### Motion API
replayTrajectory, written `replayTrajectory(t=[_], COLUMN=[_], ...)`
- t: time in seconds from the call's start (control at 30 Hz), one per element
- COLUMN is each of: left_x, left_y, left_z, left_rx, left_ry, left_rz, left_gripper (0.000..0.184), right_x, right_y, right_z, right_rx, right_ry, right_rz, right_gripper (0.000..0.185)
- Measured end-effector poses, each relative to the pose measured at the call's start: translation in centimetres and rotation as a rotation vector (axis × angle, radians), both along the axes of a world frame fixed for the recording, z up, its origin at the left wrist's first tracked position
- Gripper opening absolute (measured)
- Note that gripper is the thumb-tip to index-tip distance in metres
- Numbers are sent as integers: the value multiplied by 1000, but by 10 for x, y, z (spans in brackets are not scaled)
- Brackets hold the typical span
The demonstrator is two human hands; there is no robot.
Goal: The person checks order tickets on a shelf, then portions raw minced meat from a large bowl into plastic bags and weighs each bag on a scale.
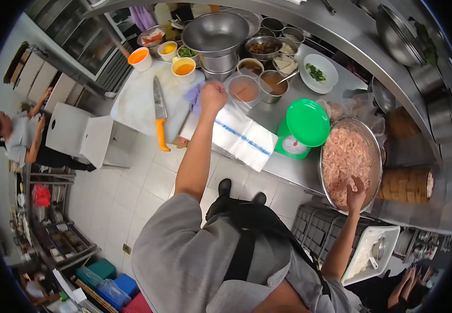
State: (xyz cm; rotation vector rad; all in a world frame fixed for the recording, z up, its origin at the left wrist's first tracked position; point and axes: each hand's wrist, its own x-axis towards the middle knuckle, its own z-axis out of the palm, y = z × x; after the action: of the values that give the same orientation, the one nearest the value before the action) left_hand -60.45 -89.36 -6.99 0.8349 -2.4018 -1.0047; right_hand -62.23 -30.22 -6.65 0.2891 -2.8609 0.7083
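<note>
My left hand (214, 96) is closed in a fist at the table's near edge, against a purple cloth (194, 98); what it grips, if anything, is hidden. Just to its right lies a white towel (244, 134) with a blue stripe, partly over the edge. A clear plastic tub (243, 89) stands beyond the fist. My right hand (356, 194) reaches over a large steel bowl (322, 167) of raw, pale pink meat (346, 154), fingers apart and touching the meat. A green scale (305, 125) with a round pan stands left of the bowl.
A knife (159, 109) with an orange handle lies on a white cutting board (132, 104). Behind are sauce cups, steel pots and a large steel basin (215, 34). A plate of chopped greens (317, 73) and a bamboo steamer (406, 185) sit right. Other people stand left and lower right.
</note>
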Motion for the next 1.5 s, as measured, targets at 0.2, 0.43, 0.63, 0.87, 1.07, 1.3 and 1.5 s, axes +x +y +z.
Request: replayTrajectory(t=[0.2, 0.43, 0.63, 0.87, 1.07, 1.3, 1.5], left_x=[-93, -156, -148, -125, -141, -49, 108], left_y=[33, 15, 13, 8, 25, 12, -8], left_z=[-1, -16, 0, 1, 8, 66, 26], left_rx=[-197, -359, -483, -479, -615, -826, -346], left_ry=[42, -293, -318, -161, -370, -387, -84], left_rz=[-416, -634, -659, -698, -617, -503, -251], left_gripper=[21, 43, 38, 40, 35, 16, 5], right_x=[18, 35, 42, 8, 11, 10, -48], right_y=[-10, -20, -12, -9, -24, 7, 15], right_z=[18, 34, 36, 20, 42, 22, -35], right_rx=[-30, -110, -113, -80, -110, -296, -358], right_ry=[62, 89, 123, 154, 135, -4, 38], right_rz=[-26, -84, -120, 7, -3, 81, 312], right_gripper=[38, 40, 41, 45, 48, 43, 54])
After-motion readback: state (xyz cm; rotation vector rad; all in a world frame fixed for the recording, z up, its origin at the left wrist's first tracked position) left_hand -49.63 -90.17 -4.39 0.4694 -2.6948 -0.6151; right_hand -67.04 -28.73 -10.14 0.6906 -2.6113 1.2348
